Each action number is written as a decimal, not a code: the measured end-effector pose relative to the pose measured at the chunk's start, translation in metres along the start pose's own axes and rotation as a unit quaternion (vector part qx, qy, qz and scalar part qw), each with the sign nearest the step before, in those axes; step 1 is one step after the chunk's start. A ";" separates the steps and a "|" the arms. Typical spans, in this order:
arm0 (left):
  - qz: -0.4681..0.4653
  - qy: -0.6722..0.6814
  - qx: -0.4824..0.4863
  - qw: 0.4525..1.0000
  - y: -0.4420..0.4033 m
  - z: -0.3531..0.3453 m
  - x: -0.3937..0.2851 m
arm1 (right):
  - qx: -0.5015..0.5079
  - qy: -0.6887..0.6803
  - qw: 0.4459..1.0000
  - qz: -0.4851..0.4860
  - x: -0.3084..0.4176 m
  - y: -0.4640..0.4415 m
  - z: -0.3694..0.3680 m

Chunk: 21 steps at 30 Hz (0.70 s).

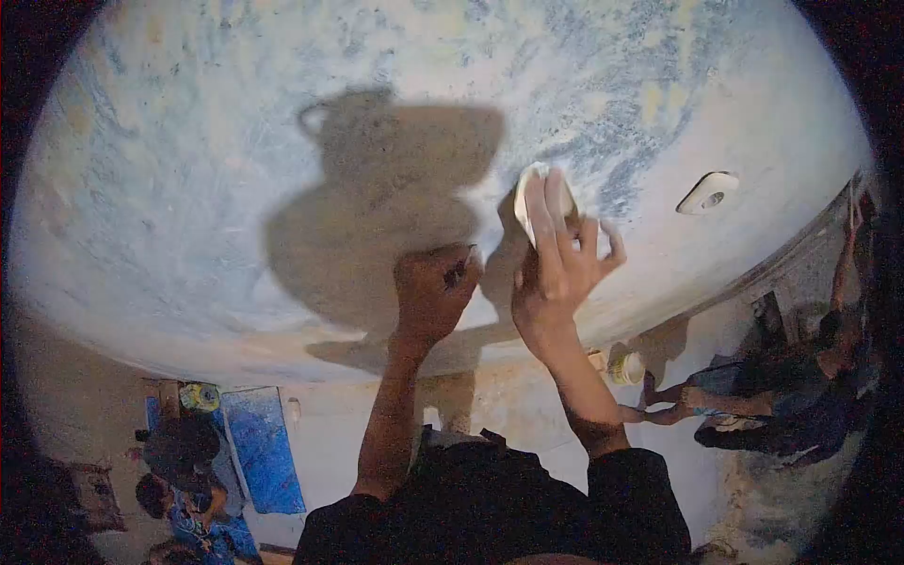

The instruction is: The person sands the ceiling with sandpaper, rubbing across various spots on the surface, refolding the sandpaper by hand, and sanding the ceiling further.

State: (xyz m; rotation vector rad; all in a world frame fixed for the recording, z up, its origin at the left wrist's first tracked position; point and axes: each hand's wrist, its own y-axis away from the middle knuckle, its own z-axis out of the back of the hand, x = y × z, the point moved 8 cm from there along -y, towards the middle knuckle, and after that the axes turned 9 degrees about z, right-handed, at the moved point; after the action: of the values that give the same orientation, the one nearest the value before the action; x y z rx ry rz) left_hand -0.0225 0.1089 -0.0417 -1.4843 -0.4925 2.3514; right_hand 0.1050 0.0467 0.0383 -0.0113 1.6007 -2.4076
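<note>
Flatly, two straight fingers of the right hand (556, 282) hold a pale oval pad (529, 202) against the mottled plaster surface (603, 66), the other fingers splayed off it. The pad lies directly beneath them, its long axis roughly along them. Farther from it, the left hand (433, 292) is curled tight, contents unclear. An oval fixture (695, 196) sits beyond the right hand.

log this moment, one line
right hand: holding pale pad at mottled surface | left hand: curled, no tool visible | white fitting: right of pad
</note>
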 end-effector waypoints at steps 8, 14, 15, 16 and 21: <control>0.014 0.026 0.009 1.000 -0.001 -0.005 0.002 | -0.004 -0.033 0.999 -0.008 0.002 -0.002 0.005; 0.010 0.027 0.015 0.999 -0.001 -0.003 -0.004 | -0.017 -0.024 1.000 -0.005 0.005 -0.021 0.010; 0.010 0.025 0.016 0.999 -0.001 -0.003 -0.003 | -0.020 -0.022 0.999 -0.021 0.004 -0.021 0.010; -0.001 0.015 0.016 1.000 0.000 -0.002 -0.003 | -0.002 -0.013 1.000 -0.008 0.003 -0.008 0.008; 0.022 0.019 0.022 0.999 0.002 -0.006 0.005 | -0.020 -0.027 0.999 -0.010 0.001 -0.011 0.006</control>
State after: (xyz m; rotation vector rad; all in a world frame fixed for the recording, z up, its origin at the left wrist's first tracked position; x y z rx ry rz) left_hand -0.0192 0.1105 -0.0491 -1.5309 -0.3994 2.3462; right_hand 0.1029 0.0453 0.0506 -0.1003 1.6316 -2.3685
